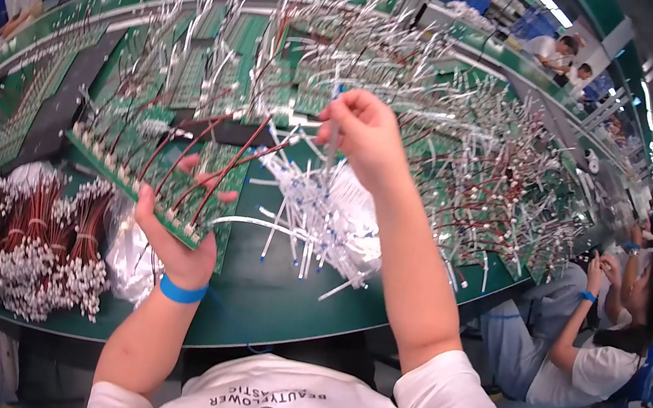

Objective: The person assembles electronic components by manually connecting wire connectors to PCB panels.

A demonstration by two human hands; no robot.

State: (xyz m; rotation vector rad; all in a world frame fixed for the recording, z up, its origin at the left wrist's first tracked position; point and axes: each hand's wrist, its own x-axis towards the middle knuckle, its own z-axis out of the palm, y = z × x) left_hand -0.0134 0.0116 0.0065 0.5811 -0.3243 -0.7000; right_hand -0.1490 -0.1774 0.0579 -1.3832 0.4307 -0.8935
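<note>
My left hand [178, 243], with a blue band at the wrist, grips the near edge of a long green circuit board [122, 175] held tilted above the table. Several dark red and black wires [208, 174] rise from white connectors along that board. To the right, the fingers of my right hand [369, 137] are pinched on a white flat cable [331, 151], which hangs upright with a blue tip at its top. Beneath that hand lies a loose pile of white flat cables [298, 216] with blue ends, partly on clear plastic wrapping [356, 209].
Bundles of red and black wires [32, 239] with white connectors lie at the left front, beside a crumpled clear bag [132, 257]. Circuit boards with attached wires [496, 182] cover the green table's [273, 308] back and right. Co-workers [608, 341] sit at the right; others work beyond the conveyor.
</note>
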